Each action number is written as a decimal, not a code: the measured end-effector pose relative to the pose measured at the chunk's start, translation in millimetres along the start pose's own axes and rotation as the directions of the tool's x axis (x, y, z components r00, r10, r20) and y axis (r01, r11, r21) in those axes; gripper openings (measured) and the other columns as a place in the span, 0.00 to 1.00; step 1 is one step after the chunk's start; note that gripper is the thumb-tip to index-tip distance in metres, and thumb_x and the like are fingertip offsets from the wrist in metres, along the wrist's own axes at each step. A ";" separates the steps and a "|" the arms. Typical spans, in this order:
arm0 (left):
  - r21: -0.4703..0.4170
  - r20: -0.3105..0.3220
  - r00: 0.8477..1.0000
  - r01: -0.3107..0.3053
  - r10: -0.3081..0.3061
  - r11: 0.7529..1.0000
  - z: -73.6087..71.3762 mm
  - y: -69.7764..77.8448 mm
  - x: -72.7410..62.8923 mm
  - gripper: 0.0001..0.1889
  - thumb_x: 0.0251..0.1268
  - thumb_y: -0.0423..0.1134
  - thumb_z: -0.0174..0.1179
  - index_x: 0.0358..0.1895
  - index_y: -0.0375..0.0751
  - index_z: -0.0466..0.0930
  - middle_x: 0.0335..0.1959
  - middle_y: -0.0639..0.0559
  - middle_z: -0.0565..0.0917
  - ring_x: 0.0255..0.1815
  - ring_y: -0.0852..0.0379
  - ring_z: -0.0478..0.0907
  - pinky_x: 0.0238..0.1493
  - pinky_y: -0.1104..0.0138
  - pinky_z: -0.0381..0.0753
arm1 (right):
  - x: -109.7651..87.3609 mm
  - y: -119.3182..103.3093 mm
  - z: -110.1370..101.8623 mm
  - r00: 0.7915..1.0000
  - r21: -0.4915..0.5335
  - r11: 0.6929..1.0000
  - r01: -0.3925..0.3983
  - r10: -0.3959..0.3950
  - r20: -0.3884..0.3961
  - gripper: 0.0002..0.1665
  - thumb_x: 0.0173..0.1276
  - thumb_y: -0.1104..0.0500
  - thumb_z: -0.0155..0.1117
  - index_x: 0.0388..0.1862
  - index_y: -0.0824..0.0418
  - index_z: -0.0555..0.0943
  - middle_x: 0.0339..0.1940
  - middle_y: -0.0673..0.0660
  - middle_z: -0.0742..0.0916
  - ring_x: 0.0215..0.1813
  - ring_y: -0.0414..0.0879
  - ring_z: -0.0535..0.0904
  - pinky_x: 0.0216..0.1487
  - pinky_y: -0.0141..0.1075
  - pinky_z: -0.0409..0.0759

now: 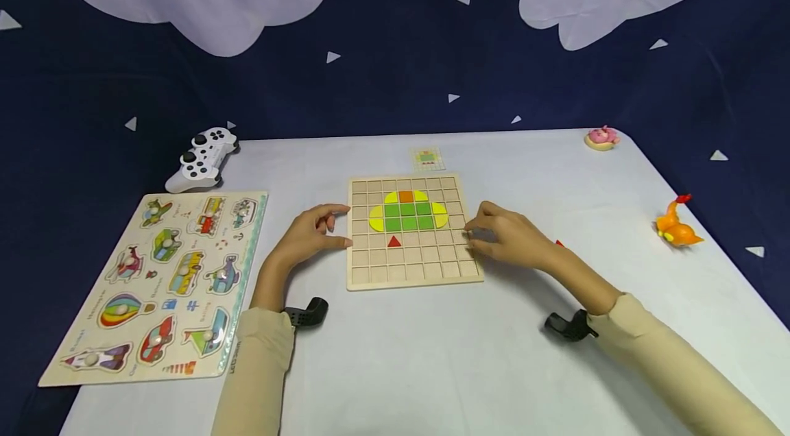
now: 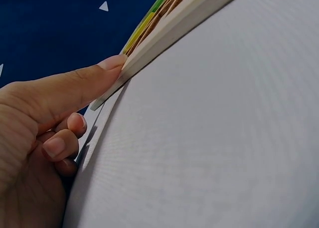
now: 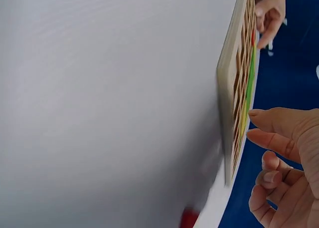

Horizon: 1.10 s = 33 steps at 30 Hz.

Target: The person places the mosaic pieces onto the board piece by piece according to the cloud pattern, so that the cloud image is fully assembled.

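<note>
A wooden grid board (image 1: 373, 275) lies on the table between my hands. On it green squares (image 1: 409, 223) form a block, with yellow rounded pieces (image 1: 376, 219) at its sides and upper corners and an orange square (image 1: 405, 196) at the top. One red triangle (image 1: 394, 242) sits in a cell below them. My left hand (image 1: 306, 236) touches the board's left edge with extended thumb and index finger; its other fingers are curled in. At the right edge is my right hand (image 1: 512, 237), thumb and index fingertips close together beside the frame, no piece visible between them.
Behind the board lies a small pattern card (image 1: 427, 158). A red piece (image 1: 559, 243) shows past my right forearm. To the left are a picture puzzle board (image 1: 148, 285) and a white game controller (image 1: 205, 160); to the right, an orange toy (image 1: 677, 227) and a pink toy (image 1: 601, 138).
</note>
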State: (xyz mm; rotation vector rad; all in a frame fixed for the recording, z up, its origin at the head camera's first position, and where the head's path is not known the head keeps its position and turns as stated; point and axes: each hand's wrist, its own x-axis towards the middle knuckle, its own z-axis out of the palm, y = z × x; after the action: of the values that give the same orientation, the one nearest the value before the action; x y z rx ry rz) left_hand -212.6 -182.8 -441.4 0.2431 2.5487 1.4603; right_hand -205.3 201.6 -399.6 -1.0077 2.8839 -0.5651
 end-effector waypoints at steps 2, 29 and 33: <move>0.000 0.000 1.000 -0.001 0.001 1.000 -0.5 0.1 0.0 0.34 0.50 0.38 0.75 0.65 0.43 0.76 0.34 0.49 0.68 0.29 0.55 0.60 0.37 0.63 0.62 | -9.4 6.8 -2.7 1.000 -0.022 1.000 -0.010 0.010 -0.014 0.15 0.62 0.58 0.72 0.47 0.62 0.87 0.36 0.53 0.78 0.32 0.44 0.71 0.32 0.35 0.70; -0.012 -0.003 1.000 0.000 0.000 1.000 -0.1 2.3 -0.5 0.34 0.50 0.36 0.75 0.64 0.41 0.76 0.33 0.50 0.68 0.26 0.56 0.58 0.34 0.66 0.61 | -69.4 43.1 -14.0 0.997 -0.097 0.994 -0.048 0.042 -0.063 0.20 0.54 0.62 0.74 0.49 0.58 0.86 0.37 0.48 0.78 0.35 0.40 0.72 0.35 0.38 0.73; -0.018 -0.002 1.000 0.002 -0.002 1.000 0.7 1.7 -0.8 0.34 0.50 0.35 0.75 0.64 0.42 0.76 0.33 0.50 0.68 0.26 0.56 0.58 0.34 0.66 0.61 | -68.0 44.4 -12.5 0.998 -0.085 0.996 -0.037 0.032 -0.059 0.18 0.56 0.63 0.74 0.48 0.57 0.87 0.36 0.47 0.77 0.34 0.40 0.70 0.33 0.34 0.70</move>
State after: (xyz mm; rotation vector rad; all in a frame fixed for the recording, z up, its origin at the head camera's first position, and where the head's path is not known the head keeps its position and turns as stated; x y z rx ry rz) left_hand -211.6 -181.5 -440.2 0.2365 2.5351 1.4832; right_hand -180.0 279.2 -409.3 -0.9658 2.9936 -0.4789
